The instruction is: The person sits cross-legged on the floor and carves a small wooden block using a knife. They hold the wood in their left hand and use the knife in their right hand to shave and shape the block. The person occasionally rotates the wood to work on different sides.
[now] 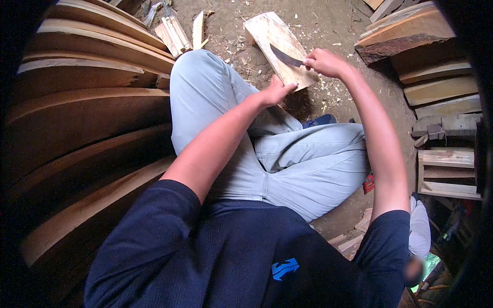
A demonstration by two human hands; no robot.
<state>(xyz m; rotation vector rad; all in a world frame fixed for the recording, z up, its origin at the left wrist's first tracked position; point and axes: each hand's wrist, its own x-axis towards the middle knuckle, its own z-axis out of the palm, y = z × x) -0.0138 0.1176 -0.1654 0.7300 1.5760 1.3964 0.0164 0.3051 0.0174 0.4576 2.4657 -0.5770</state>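
Observation:
A thick, pale wooden board [275,32] slants away from me beyond my knees, its near end toward my hands. My left hand [279,93] grips the left side of that near end, with the thumb on the edge and the other fingers partly hidden. In my right hand [327,62] is a knife [284,55] with a dark, curved blade, held by its handle, which the fingers mostly cover. The blade lies over the board's upper face, its tip pointing far left. Whether it touches the wood I cannot tell.
Stacked planks [102,64] crowd my left side. Heavy timbers [411,33] and a wooden frame [447,173] stand along the right. Shavings litter the dirt floor [328,25], with wood strips [174,35] at the far left. Another person [420,226] is at the lower right.

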